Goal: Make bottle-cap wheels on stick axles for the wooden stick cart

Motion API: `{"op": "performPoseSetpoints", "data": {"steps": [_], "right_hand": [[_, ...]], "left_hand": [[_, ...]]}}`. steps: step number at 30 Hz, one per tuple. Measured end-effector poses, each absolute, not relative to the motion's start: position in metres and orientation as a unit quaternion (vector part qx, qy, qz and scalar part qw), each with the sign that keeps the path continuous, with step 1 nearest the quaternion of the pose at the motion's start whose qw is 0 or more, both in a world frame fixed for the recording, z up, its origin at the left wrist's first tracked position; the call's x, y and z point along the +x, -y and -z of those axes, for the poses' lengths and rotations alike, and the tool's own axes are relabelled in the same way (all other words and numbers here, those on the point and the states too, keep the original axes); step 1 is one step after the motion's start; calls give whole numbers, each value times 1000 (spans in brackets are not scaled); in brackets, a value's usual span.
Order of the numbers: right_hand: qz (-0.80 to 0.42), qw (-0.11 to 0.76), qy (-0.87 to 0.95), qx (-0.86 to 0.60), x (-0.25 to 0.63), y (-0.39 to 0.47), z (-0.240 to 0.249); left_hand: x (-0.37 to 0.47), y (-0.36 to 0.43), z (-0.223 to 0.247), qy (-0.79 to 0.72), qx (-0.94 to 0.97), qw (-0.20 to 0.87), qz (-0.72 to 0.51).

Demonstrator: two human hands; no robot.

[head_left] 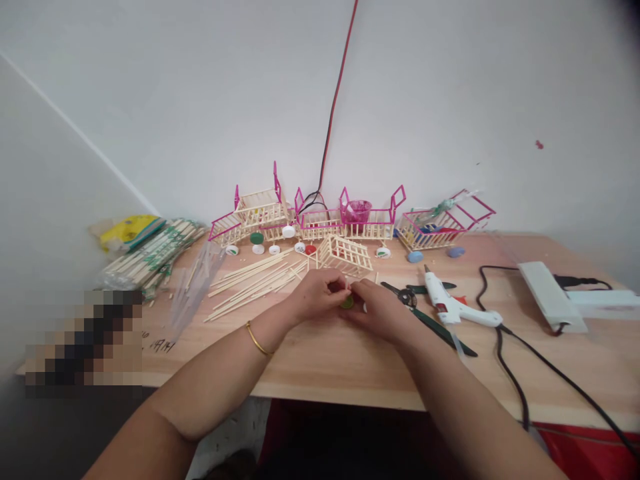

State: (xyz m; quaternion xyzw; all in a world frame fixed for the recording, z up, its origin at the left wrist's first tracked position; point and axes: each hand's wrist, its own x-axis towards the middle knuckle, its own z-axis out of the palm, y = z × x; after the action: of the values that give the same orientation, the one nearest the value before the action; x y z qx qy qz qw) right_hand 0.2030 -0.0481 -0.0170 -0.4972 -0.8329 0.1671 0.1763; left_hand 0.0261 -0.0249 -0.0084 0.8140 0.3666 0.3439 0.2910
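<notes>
My left hand [315, 295] and my right hand [381, 307] meet at the middle of the wooden table [320, 363]. Together their fingertips pinch a small green bottle cap [347, 303]; most of the cap is hidden by the fingers. A gold bangle sits on my left wrist. Just beyond my hands lies a small stick-built cart frame [345, 255], tilted on its side. To its left is a loose spread of thin wooden sticks [255, 279].
Several pink-and-wood stick carts [320, 223] line the wall, with bottle caps [257, 239] around them. A white glue gun [453, 305] and green-handled scissors [425, 313] lie right of my hands. Black cables [510, 353] and a white power strip [550, 293] occupy the right side. Bundled sticks [150, 257] lie far left.
</notes>
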Motion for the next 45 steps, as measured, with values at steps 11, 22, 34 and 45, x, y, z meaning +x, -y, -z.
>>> {"op": "performPoseSetpoints", "data": {"steps": [11,22,34,45], "right_hand": [[-183,187,824,-502,202,48,15],[-184,194,826,-496,203,47,16],[-187,195,825,-497,202,47,16],[-185,195,825,-497,202,47,15]], "left_hand": [[26,24,9,-356,812,304,-348],[25,24,10,-364,815,295,-341],[25,23,9,-365,816,293,-340],[25,23,10,-369,815,294,-337]]}}
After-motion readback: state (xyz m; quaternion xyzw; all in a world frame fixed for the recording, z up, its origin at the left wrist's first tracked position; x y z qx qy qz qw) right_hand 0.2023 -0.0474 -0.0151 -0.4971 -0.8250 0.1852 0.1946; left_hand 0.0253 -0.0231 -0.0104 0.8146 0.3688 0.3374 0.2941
